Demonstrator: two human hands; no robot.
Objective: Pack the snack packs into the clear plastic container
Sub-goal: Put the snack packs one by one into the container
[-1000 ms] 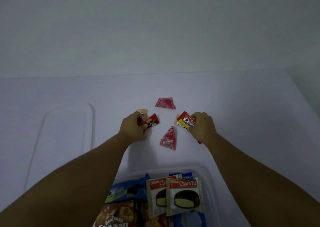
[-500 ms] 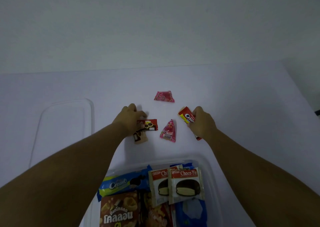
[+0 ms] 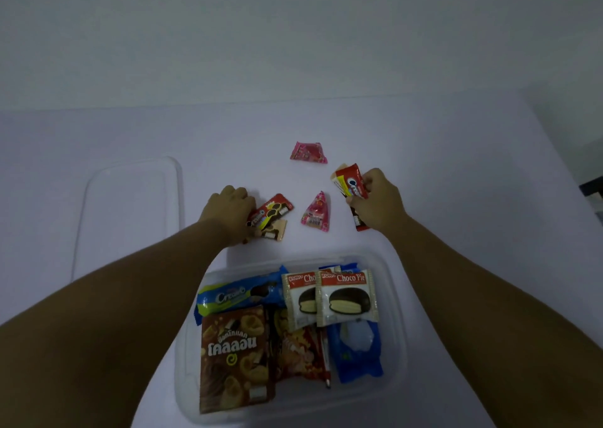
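The clear plastic container [image 3: 396, 300] sits near me and holds two Choco Pie packs [image 3: 347, 297], a blue cream-biscuit pack [image 3: 235, 295], a brown snack box [image 3: 235, 359], a red snack bag [image 3: 301, 352] and a blue pack [image 3: 357, 352]. My left hand [image 3: 230, 212] grips a small red cookie pack [image 3: 272, 212] and a beige pack [image 3: 274, 230] just above the table. My right hand [image 3: 380, 204] holds small red cookie packs [image 3: 352, 183] upright. Between the hands lies a pink triangular candy pack [image 3: 316, 214]; another pink candy pack [image 3: 308, 152] lies farther away.
The container's clear lid [image 3: 130, 212] lies flat on the white table [image 3: 456, 173] to the left. A pale wall rises behind the table's far edge. The table's right edge runs diagonally at the right, with a dark object [image 3: 592, 187] beyond it.
My left hand has gathered the beige pack under the red one and drawn both slightly nearer. My right hand has lifted its red packs more upright.
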